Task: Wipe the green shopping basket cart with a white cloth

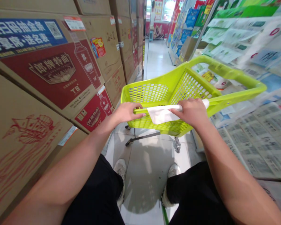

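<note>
A lime-green plastic shopping cart (155, 81) stands sideways before me, its handle (242, 76) off to the right. My left hand (125, 112) is closed round the near rim at the cart's left end. Farther right along that rim, my right hand (194, 112) is closed on a white cloth (162, 115), which may be a paper wipe. The cloth lies folded over the rim and hangs down its near side. A bit of white also shows past the right hand. Holes pattern the basket walls, and no goods show inside the visible part.
Stacked cardboard cartons (53, 68) line the left side. On the right, shelves hold white tissue packs (245, 131). A tiled aisle (156, 56) runs ahead beyond the cart. The cart's caster wheel (177, 145) rests near my shoes (120, 168). A green strip (165, 215) lies on the floor.
</note>
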Demonstrator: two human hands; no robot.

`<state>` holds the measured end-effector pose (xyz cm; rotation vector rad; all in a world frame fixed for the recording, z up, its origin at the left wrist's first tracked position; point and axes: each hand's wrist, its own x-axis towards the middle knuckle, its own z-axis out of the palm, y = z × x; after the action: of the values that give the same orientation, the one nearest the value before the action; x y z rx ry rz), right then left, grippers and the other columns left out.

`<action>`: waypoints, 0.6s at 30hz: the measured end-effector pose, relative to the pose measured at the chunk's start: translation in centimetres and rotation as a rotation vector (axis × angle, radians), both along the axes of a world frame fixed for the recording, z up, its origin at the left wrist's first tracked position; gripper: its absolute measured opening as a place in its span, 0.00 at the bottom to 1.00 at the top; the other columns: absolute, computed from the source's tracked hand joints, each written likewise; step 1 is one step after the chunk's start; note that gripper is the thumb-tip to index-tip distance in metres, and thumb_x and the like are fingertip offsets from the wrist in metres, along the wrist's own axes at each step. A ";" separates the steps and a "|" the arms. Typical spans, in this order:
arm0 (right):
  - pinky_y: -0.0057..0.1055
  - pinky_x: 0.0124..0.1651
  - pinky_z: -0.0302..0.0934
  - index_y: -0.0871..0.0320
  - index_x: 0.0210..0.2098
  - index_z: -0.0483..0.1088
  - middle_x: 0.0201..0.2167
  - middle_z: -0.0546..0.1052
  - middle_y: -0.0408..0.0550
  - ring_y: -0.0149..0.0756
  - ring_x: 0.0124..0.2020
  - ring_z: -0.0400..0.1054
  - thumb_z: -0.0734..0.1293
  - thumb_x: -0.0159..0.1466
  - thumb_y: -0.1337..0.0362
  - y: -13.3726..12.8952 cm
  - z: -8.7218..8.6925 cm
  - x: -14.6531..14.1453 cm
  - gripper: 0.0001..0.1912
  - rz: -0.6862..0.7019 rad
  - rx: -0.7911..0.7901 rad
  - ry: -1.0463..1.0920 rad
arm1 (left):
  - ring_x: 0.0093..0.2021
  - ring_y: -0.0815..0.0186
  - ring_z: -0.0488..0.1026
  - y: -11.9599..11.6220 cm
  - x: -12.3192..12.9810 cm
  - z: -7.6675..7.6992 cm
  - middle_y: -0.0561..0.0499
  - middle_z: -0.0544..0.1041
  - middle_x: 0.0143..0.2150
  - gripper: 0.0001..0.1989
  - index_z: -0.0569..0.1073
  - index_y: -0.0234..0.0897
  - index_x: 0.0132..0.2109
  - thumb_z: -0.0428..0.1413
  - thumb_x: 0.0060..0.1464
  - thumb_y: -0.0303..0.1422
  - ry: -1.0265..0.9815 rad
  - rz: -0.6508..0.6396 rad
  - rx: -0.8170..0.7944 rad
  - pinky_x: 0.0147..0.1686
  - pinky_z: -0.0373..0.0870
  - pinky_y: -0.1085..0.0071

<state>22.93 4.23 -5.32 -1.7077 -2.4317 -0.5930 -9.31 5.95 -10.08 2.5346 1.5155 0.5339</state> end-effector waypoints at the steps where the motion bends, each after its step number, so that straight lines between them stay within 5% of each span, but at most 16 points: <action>1: 0.41 0.46 0.48 0.60 0.38 0.79 0.36 0.82 0.60 0.51 0.42 0.71 0.62 0.70 0.41 -0.1 -0.1 0.2 0.28 0.002 0.014 -0.002 | 0.44 0.55 0.81 0.0 0.1 -0.1 0.47 0.85 0.45 0.25 0.80 0.43 0.52 0.56 0.61 0.56 -0.027 -0.003 0.006 0.42 0.70 0.64; 9: 0.42 0.46 0.49 0.59 0.38 0.78 0.36 0.82 0.58 0.50 0.41 0.70 0.65 0.70 0.44 -0.4 -0.8 -1.1 0.24 0.016 0.060 0.084 | 0.43 0.61 0.80 0.8 0.2 -1.1 0.49 0.85 0.44 0.17 0.82 0.41 0.43 0.61 0.60 0.50 -0.355 -0.074 0.032 0.45 0.72 0.66; 18: 0.39 0.46 0.49 0.55 0.45 0.79 0.41 0.83 0.53 0.48 0.43 0.72 0.63 0.73 0.44 -1.2 -1.3 -3.9 0.22 0.198 -0.007 0.284 | 0.42 0.60 0.81 0.5 0.6 -0.6 0.46 0.86 0.42 0.17 0.82 0.38 0.39 0.61 0.59 0.48 -0.610 -0.088 -0.061 0.44 0.75 0.64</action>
<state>19.04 3.04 -6.60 -1.4172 -2.3603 -0.2947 -8.73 6.42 -10.66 2.0922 1.1631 1.0991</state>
